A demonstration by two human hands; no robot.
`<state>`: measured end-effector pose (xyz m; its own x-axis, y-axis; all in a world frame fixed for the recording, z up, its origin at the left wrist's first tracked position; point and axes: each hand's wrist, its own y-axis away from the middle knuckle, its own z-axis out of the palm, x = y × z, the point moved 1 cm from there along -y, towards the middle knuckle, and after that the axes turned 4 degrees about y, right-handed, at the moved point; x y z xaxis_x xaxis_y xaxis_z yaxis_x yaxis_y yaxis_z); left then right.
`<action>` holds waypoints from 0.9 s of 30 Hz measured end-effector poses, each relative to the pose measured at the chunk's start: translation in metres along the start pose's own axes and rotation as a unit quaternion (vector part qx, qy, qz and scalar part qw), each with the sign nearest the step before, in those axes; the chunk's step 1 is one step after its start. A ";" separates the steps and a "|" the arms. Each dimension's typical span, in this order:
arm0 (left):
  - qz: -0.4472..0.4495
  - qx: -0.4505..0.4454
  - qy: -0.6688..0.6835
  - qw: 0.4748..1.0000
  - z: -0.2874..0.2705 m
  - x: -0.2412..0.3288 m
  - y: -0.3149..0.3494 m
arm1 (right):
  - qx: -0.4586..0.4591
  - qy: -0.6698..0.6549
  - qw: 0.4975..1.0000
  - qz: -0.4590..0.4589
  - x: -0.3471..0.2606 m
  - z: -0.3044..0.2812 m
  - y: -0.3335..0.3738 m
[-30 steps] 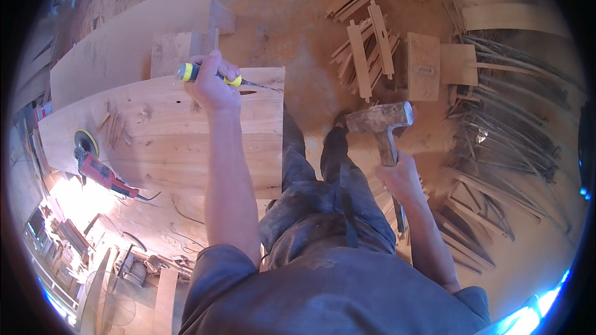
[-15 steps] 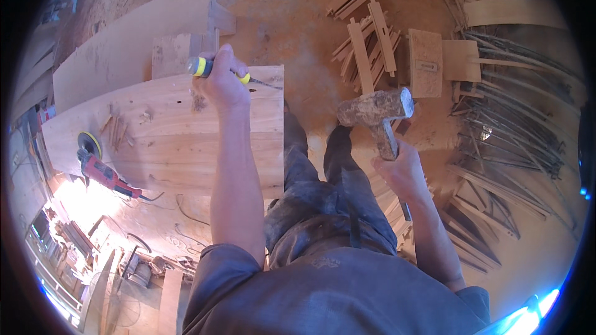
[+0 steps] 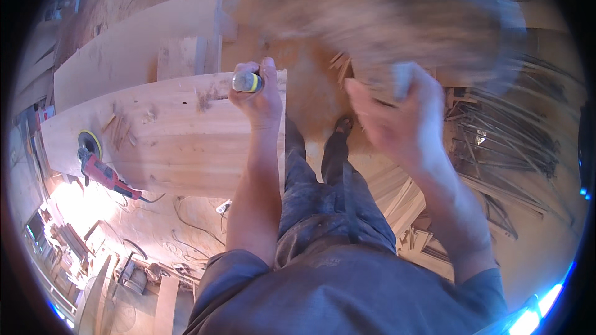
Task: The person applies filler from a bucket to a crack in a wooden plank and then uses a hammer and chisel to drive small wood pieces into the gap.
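Note:
My left hand (image 3: 257, 96) is closed round the grey-and-yellow handle of a chisel (image 3: 246, 81). The handle's butt end points up, while the blade is hidden below my fist. It stands over the right end of a pale wooden board (image 3: 205, 149) near the far corner. My right hand (image 3: 403, 111) grips a heavy hammer (image 3: 385, 18) raised high and close to the camera. Motion smears the hammer's big head, which covers much of the upper right; its handle is mostly hidden by my fingers.
A red angle grinder (image 3: 105, 174) with a yellow-edged disc lies on the board, beside wood scraps (image 3: 116, 130). Behind stands another large plank (image 3: 136, 37). Thin strips (image 3: 509, 136) are heaped at the right. Cables (image 3: 186, 220) run along the floor at the near left.
The hammer has swung up from beside my right leg towards the camera. My left hand has moved right and nearer, turning the chisel from lying sideways to butt end up.

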<state>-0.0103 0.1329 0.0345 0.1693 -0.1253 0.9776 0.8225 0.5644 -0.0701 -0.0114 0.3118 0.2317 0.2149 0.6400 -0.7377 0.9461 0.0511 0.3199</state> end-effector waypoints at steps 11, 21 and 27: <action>-0.134 -0.059 0.091 0.985 -0.037 -0.012 -0.017 | -0.068 0.180 0.976 -0.104 -0.026 0.020 -0.020; -0.219 0.093 0.070 0.969 -0.062 -0.037 -0.061 | -0.078 0.159 0.984 -0.025 0.020 0.040 -0.023; -0.321 0.001 0.316 0.893 -0.067 -0.015 -0.069 | -0.083 -0.029 0.948 0.307 0.150 0.046 0.051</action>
<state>-0.0334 0.0415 0.0119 -0.0631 -0.8581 0.5096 0.8591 0.2131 0.4653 0.0798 0.3752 0.1097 0.7300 0.5449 -0.4125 0.5883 -0.1939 0.7850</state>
